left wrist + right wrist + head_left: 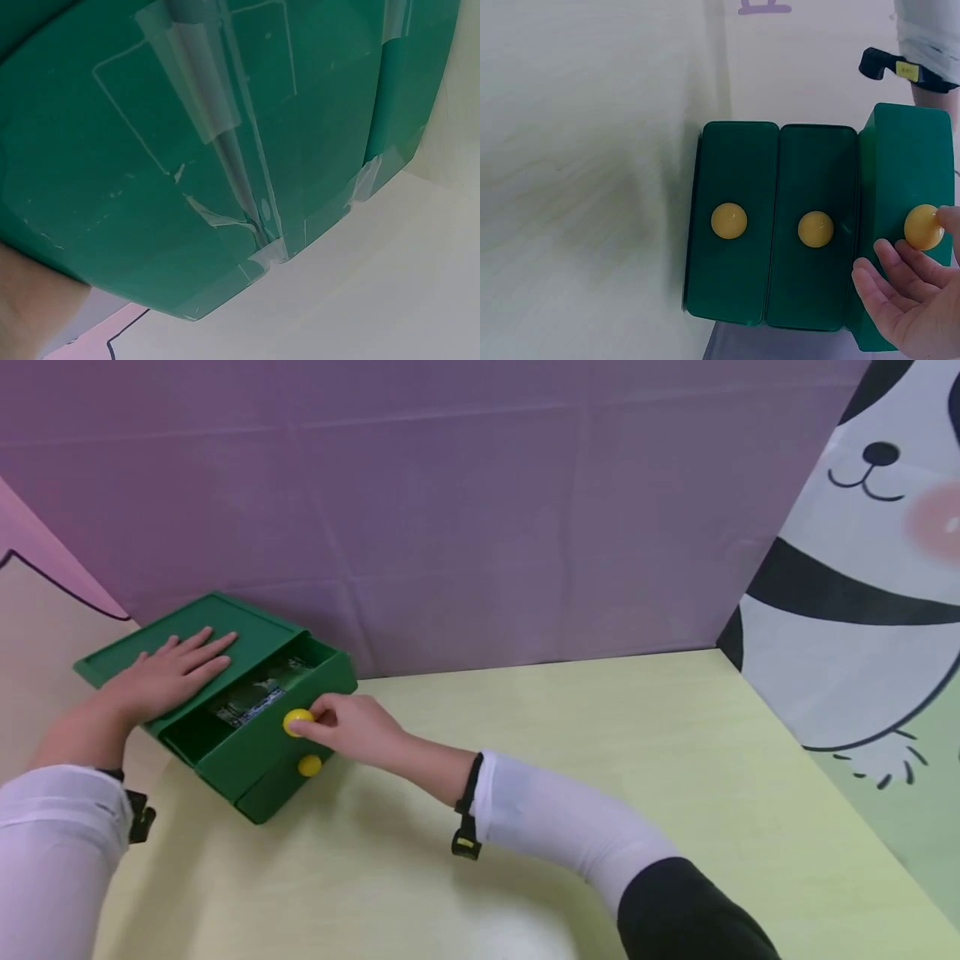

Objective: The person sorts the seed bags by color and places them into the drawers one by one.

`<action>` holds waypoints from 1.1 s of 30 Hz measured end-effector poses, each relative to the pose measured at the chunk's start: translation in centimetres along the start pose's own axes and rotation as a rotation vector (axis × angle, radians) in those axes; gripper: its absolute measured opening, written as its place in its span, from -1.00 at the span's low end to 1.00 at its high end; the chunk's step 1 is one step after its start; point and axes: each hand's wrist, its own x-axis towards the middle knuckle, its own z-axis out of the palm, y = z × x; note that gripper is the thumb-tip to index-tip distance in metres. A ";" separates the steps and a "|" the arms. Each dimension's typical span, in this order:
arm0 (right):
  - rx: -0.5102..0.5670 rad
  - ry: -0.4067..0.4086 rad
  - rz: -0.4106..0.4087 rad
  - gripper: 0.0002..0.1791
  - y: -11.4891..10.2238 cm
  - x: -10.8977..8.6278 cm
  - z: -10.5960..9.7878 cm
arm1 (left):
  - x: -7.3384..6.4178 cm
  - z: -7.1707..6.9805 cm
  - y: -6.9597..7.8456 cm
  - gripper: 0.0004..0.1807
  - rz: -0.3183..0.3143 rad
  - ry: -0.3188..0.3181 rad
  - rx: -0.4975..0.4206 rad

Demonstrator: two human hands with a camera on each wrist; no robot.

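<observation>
A small green drawer cabinet point(217, 618) stands at the left, its top drawer point(262, 731) pulled partway out. My left hand point(172, 672) rests flat on the cabinet top with fingers spread. With thumb and fingers, my right hand point(360, 724) pinches the round yellow knob point(297, 722) of that drawer. Inside the drawer lies something shiny and dark with a black-and-white pattern point(258, 703); its kind cannot be told. The right wrist view shows the middle drawer point(814, 289) and bottom drawer point(739, 289) pushed in, each with a yellow knob. Clear tape point(202, 82) covers the cabinet's side in the left wrist view.
The cabinet stands on a pale wood-look table point(570, 777), in its back left corner. Behind rises a purple wall covering point(465, 527). A panda picture point(847, 610) covers the right side wall, and a pale printed panel point(45, 635) is at the left.
</observation>
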 end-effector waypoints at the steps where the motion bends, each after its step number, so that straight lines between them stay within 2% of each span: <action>1: -0.009 0.002 -0.002 -0.55 -0.2 0.4 0.2 | 0.0 0.0 0.0 -0.26 0.000 0.000 -0.001; 11: -0.066 -0.031 0.025 -0.54 -2.5 3.5 2.2 | -1.1 -0.2 -0.8 -0.28 -0.006 0.004 0.000; 18: -0.173 -0.022 0.051 -0.51 -3.3 5.0 2.9 | -1.1 -0.2 -1.0 -0.28 -0.001 0.005 -0.005; 23: -0.213 -0.020 0.091 -0.49 -3.7 5.9 3.3 | -0.5 -0.3 -1.3 -0.28 0.012 -0.003 -0.030; 33: -0.441 -0.039 0.089 -0.52 -4.7 6.9 3.2 | 0.1 -0.5 -1.7 -0.28 0.022 -0.010 -0.023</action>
